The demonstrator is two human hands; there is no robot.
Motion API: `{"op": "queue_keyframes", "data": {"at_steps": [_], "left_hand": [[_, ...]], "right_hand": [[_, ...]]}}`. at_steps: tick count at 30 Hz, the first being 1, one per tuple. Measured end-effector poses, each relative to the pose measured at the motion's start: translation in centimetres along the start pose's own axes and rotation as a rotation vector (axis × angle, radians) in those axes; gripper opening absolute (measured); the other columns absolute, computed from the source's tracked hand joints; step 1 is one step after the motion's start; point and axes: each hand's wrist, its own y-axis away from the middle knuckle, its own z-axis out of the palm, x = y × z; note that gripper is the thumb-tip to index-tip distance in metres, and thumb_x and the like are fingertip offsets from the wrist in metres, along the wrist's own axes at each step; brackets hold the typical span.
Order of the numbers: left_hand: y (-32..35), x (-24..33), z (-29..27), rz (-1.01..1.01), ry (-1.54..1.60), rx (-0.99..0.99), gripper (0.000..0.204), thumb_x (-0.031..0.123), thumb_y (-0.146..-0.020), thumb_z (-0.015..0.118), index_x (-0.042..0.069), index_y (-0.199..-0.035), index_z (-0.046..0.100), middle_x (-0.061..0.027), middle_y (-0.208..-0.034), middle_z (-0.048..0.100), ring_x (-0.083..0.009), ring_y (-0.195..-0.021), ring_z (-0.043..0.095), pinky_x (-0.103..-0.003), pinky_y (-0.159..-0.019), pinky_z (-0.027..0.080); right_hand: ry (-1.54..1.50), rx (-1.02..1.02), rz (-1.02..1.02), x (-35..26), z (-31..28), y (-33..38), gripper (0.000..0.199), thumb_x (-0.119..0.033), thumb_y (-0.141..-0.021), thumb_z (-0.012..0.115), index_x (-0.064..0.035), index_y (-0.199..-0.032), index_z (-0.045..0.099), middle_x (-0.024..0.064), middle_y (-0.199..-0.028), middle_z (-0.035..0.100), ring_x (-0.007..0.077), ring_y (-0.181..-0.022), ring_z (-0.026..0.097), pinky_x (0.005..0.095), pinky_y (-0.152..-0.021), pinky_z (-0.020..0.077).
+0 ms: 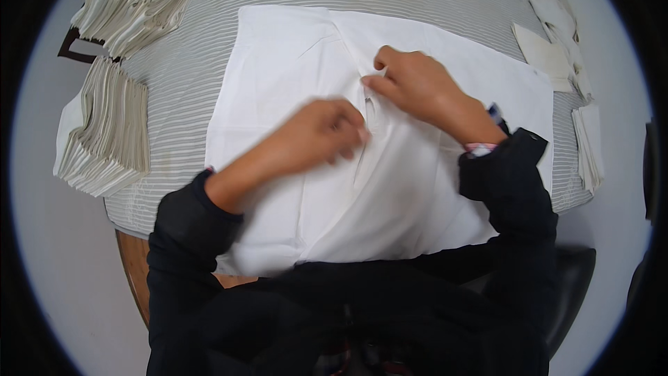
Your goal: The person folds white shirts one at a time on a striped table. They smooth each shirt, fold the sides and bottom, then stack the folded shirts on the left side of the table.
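A: The white cloth [390,167] lies spread at centre frame on the striped table [181,76]. How would it handle?

B: Likely light, soft and limp. The right hand [424,87] pinches its central fold, grip together on it. The left hand [320,132] is blurred; its grip can't be told.

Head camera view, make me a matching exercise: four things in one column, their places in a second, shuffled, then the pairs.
Things:
1. white cloth
2. folded cloth stacks
3. loose white pieces
4. striped cover

Places:
A. person's far right
B. under both hands, table's middle
C. person's left
D. beneath the white cloth

Pairs: 1-B, 2-C, 3-A, 4-D
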Motion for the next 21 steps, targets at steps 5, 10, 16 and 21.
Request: {"op": "queue_keyframes", "data": {"at_steps": [5, 10, 16, 21], "left_hand": [[1.4, 0.9, 3.0, -0.201, -0.071, -0.150, 0.061, 0.038, -0.097, 0.075, -0.010, -0.131, 0.058, -0.0107, -0.091, 0.070, -0.0139, -0.078, 0.067, -0.026, -0.068, 0.052], [0.9, -0.9, 3.4, -0.140, 0.063, 0.005, 0.075, 0.038, -0.087, 0.084, -0.012, -0.131, 0.049, -0.0123, -0.083, 0.068, -0.0147, -0.067, 0.063, -0.027, -0.058, 0.048], [4.9, -2.6, 3.0, -0.161, 0.314, 0.093, 0.056, 0.021, -0.087, 0.086, -0.005, -0.126, 0.057, -0.0029, -0.083, 0.066, -0.0078, -0.065, 0.059, -0.021, -0.055, 0.047], [8.8, -4.0, 2.5, -0.196, 0.341, 0.015, 0.021, 0.014, -0.093, 0.080, 0.003, -0.095, 0.063, -0.0006, -0.080, 0.065, -0.0061, -0.066, 0.062, -0.022, -0.056, 0.053]], "right_hand": [[0.202, -0.159, 0.211, -2.4, 1.4, -2.8, 0.039, -0.029, -0.097, 0.069, 0.0001, -0.121, 0.060, 0.0214, -0.089, 0.073, 0.0356, -0.075, 0.071, 0.0436, -0.070, 0.0550], [-0.587, -0.020, 0.350, -1.2, -1.5, -2.4, 0.035, -0.015, -0.098, 0.067, 0.0008, -0.128, 0.061, 0.0059, -0.082, 0.068, 0.0121, -0.069, 0.064, 0.0284, -0.065, 0.0526], [-0.854, 0.003, 0.303, -2.4, -0.2, -3.0, 0.036, -0.019, -0.100, 0.065, 0.0018, -0.129, 0.060, 0.0051, -0.084, 0.069, 0.0124, -0.071, 0.065, 0.0275, -0.068, 0.0543], [-0.535, -0.111, 0.141, -1.2, 2.3, -4.5, 0.024, -0.018, -0.103, 0.061, 0.0010, -0.112, 0.073, 0.0073, -0.090, 0.074, 0.0149, -0.080, 0.069, 0.0289, -0.075, 0.0537]]}}
